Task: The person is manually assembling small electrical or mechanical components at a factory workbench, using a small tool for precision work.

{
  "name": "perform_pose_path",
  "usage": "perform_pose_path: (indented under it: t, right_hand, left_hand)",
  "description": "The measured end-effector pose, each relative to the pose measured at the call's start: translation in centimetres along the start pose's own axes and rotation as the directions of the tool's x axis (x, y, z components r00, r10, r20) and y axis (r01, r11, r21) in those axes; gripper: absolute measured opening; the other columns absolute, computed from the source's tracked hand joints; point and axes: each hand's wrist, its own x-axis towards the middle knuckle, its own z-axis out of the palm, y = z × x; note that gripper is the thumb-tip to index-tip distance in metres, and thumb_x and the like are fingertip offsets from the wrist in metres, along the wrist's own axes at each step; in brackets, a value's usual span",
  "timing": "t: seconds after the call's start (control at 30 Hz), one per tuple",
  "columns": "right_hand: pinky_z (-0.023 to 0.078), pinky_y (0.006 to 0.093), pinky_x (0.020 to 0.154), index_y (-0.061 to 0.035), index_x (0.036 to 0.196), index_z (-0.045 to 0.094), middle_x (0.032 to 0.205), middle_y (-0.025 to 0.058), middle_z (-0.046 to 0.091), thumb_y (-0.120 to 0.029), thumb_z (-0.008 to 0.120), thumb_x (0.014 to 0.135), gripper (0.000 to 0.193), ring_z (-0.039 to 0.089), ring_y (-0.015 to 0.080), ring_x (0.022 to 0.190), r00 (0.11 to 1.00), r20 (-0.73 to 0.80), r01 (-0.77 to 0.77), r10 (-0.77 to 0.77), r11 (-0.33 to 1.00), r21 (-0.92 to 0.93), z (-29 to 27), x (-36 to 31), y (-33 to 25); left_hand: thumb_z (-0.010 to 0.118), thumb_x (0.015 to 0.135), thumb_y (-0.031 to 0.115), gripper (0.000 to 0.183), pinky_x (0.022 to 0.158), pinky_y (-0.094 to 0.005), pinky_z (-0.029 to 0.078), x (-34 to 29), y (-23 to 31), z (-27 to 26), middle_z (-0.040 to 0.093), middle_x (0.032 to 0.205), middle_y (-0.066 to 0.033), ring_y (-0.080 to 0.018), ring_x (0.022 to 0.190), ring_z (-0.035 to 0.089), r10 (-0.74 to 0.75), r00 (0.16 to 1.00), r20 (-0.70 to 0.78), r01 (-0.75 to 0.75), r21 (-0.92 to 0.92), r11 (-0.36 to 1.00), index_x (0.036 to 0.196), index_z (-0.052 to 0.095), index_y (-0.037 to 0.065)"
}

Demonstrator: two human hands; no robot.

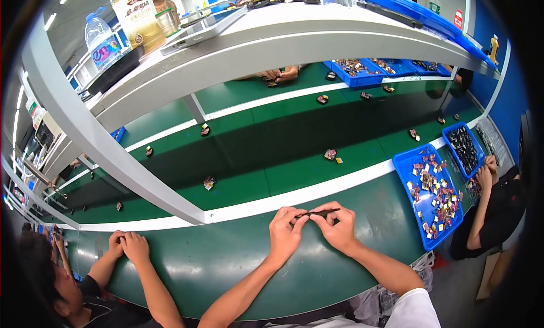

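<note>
A: What's in the hands?

B: A thin, dark, flat strip [318,213], held just above the green belt surface [238,260] at its near edge. I'd judge it light, slightly springy and easily bent, so it's best pinched at the ends.

A: And the grip?

B: Left hand [285,233] pinches one end, right hand [339,226] the other, wrists angled inward, forearms converging.

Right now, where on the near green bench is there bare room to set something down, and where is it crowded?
Bare bench lies between the left hand and a neighbour's hands, and between the right hand and the blue tray. Both hands pinch a thin dark strip. The tray is crowded with small parts; the green belt carries scattered pieces.
</note>
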Motion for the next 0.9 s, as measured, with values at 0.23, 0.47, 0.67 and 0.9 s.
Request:
perform_pose_path:
  t: [0.23, 0.47, 0.67, 0.9]
  right_hand:
    - [0.031, 0.0245, 0.044, 0.0025, 0.089, 0.075, 0.080, 0.0039, 0.072, 0.000, 0.083, 0.082, 0.011, 0.041, 0.0029, 0.046, 1.000, -0.011, 0.006, -0.006, 1.000, 0.012, 0.17, 0.04, -0.03]
    - [0.031, 0.0240, 0.044, -0.0006, 0.095, 0.076, 0.065, 0.0000, 0.063, -0.002, 0.083, 0.083, 0.014, 0.039, 0.0026, 0.045, 1.000, 0.006, -0.003, 0.003, 1.000, 0.021, 0.19, -0.03, 0.54]
    - [0.031, 0.0237, 0.044, -0.0015, 0.096, 0.075, 0.068, 0.0008, 0.066, -0.002, 0.083, 0.083, 0.015, 0.040, 0.0024, 0.046, 1.000, 0.011, -0.029, 0.028, 0.999, 0.033, 0.02, 0.02, 0.16]
    - [0.035, 0.0197, 0.047, 0.0000, 0.096, 0.074, 0.089, 0.0047, 0.078, 0.003, 0.081, 0.083, 0.015, 0.045, -0.0007, 0.051, 0.997, 0.048, -0.060, 0.059, 0.998, 0.026, -0.30, -0.15, 0.28]
  left_hand:
    - [0.078, 0.087, 0.000, 0.016, 0.057, -0.0278, 0.046, -0.03, -0.21, -0.09, 0.068, 0.093, -0.0077, -0.0125, 0.066, 0.058, -0.043, 0.999, 0.033, 0.043, -0.010, 0.999, 0.103, 0.075, 0.000]
    - [0.073, 0.091, -0.004, 0.014, 0.055, -0.0227, 0.048, 0.03, -0.53, -0.19, 0.066, 0.099, -0.0066, -0.0077, 0.067, 0.059, -0.020, 0.998, 0.054, 0.021, -0.018, 1.000, 0.105, 0.074, -0.004]
    - [0.073, 0.091, -0.004, 0.015, 0.056, -0.0221, 0.047, 0.02, -0.18, -0.08, 0.065, 0.101, -0.0056, -0.0073, 0.070, 0.059, -0.014, 0.999, 0.040, 0.015, -0.021, 1.000, 0.106, 0.075, -0.003]
    - [0.074, 0.090, -0.004, 0.017, 0.056, -0.0216, 0.047, 0.00, -0.07, -0.04, 0.064, 0.103, -0.0052, -0.0072, 0.071, 0.058, -0.037, 0.998, 0.043, 0.037, -0.006, 0.999, 0.107, 0.076, -0.002]
